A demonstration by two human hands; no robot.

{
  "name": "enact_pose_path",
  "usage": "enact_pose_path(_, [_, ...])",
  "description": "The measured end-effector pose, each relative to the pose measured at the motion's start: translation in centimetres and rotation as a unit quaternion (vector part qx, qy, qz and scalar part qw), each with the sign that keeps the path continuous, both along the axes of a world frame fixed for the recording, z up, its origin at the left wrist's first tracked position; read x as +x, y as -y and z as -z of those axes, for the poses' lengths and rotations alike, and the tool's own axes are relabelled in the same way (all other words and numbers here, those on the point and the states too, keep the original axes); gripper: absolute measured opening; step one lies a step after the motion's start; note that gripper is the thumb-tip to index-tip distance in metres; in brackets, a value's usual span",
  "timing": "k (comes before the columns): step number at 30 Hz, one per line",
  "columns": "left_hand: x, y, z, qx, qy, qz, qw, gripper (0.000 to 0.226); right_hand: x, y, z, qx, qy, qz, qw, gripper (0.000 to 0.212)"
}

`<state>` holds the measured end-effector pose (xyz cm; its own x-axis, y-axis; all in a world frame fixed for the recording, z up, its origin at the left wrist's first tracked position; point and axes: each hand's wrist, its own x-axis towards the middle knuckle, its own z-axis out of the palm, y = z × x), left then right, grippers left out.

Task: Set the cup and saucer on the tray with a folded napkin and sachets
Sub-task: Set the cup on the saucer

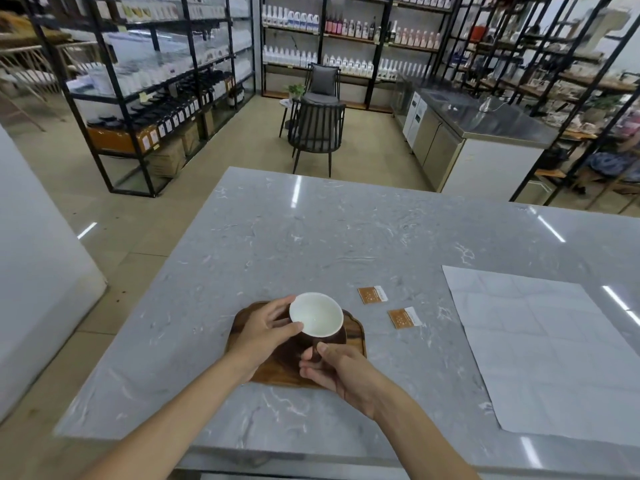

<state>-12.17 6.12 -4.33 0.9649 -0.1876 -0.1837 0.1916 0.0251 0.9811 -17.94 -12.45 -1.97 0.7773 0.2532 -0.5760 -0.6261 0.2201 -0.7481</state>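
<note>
A cup [316, 314], white inside and dark brown outside, is over a dark saucer [337, 336] on the wooden tray [356, 332] near the table's front edge. My left hand [265, 329] grips the cup's left rim and side. My right hand [337, 370] pinches the cup's handle from the near side. Whether the cup rests on the saucer or hovers just above it I cannot tell. Two brown-and-white sachets [372, 294] [404, 318] lie on the table right of the tray. A large white napkin [547, 344] lies flat and unfolded further right.
The grey marble table [311, 237] stretches far ahead of the tray. Beyond it stand two dark chairs [317, 133], a steel counter [485, 133] at the right and shelving racks with bottles.
</note>
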Motion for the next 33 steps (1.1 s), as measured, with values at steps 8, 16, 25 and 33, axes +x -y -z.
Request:
enact_pose_path(8, [-0.6,-0.8,1.2,0.003,0.005,0.003,1.000,0.059,-0.5,-0.4,0.4,-0.008,-0.004,-0.016,1.000,0.036])
enact_pose_path(16, [-1.0,-1.0,1.3,-0.018,0.008,0.011,1.000,0.056,-0.5,-0.3,0.9,-0.026,0.018,-0.035,0.999,0.035])
enact_pose_path(25, [-1.0,-1.3,1.8,0.001,-0.001,0.027,1.000,0.054,0.0,1.8,0.9,-0.267,0.151,0.074,0.949,0.029])
enact_pose_path(33, [-1.1,-1.2,1.5,0.011,-0.012,0.037,0.999,0.052,1.4,2.6,1.5,-0.267,0.286,0.014,0.920,0.042])
